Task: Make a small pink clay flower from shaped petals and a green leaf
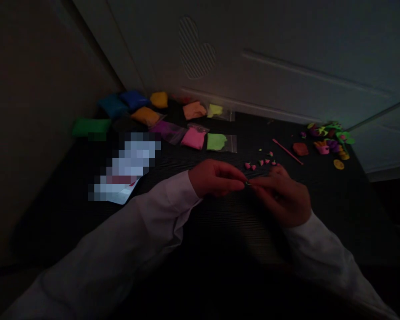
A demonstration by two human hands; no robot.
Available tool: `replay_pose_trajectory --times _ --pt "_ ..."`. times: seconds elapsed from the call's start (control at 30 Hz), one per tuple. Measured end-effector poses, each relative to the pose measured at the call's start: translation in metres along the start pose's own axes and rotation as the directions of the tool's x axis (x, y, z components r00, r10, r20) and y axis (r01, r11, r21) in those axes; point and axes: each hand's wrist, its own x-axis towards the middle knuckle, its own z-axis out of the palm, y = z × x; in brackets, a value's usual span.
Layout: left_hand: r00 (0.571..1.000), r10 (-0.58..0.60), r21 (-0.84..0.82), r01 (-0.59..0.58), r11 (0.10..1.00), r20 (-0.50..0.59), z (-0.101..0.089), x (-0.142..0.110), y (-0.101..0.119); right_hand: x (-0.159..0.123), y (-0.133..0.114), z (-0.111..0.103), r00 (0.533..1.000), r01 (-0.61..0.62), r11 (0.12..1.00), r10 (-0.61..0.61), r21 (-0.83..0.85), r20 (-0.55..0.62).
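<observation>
My left hand and my right hand meet fingertip to fingertip above the dark table. Both are closed in a pinch around a tiny pale piece, mostly hidden by the fingers and too small to name surely. Just beyond my right hand lie several small pink clay strawberries with green tops. A small green bit sits behind them. Farther right are a pink clay modelling tool, thin and stick-shaped, and a flat reddish lump.
Bagged clay in several colours, such as pink, light green and blue, lines the table's back left. A lit phone or tablet, pixelated, lies at left. Finished small clay pieces cluster back right. A pale wall panel stands behind.
</observation>
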Motion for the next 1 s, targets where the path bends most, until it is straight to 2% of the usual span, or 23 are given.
replay_pose_trajectory --times 0.17,0.43,0.6,0.73,0.87,1.0 --pt "1.000 -0.027 0.002 0.027 1.000 -0.007 0.0024 -0.0015 0.0021 -0.0007 -0.0004 0.0021 0.999 -0.042 0.999 0.043 -0.018 0.016" --pt "0.999 0.014 0.007 -0.014 1.000 -0.040 0.0028 0.0011 -0.0010 0.0003 -0.0005 -0.0001 0.997 0.010 0.996 -0.003 -0.087 0.076" --pt "0.999 0.040 0.012 -0.039 0.999 -0.033 0.0026 0.0015 -0.0003 -0.0024 0.0016 0.0025 0.998 0.020 0.996 -0.014 -0.091 0.062" --pt "0.995 0.079 0.050 -0.076 0.996 -0.065 0.0024 0.0012 0.0009 -0.0057 0.0025 0.0034 0.997 -0.080 0.995 0.080 -0.062 0.005" --pt "0.982 0.135 0.092 -0.124 0.988 -0.130 0.0027 0.0009 0.0010 -0.0060 0.0010 0.0025 0.979 -0.200 0.978 0.203 -0.065 0.030" --pt "0.971 0.176 0.147 -0.153 0.977 -0.160 0.0031 0.0007 0.0014 -0.0043 -0.0009 0.0057 0.968 -0.252 0.968 0.252 0.002 0.013"
